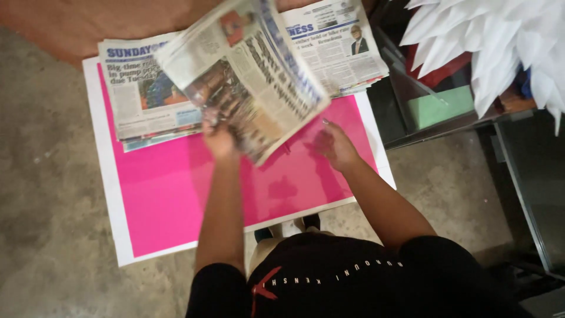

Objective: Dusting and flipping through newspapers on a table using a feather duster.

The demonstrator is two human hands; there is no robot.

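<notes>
Folded newspaper (247, 76), blurred, colour photos, lifted above pink sheet (176, 194). Left hand (219, 138) clenched on its lower edge; right hand (332, 144) open, empty, just beside.

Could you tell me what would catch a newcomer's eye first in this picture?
The bright pink sheet lying on a white board on the concrete floor stands out most. Above its middle, the left hand lifts a blurred newspaper section, while the right hand hovers open beside it. More newspapers lie along the sheet's far edge, and white pointed paper shapes fill the upper right corner.
</notes>
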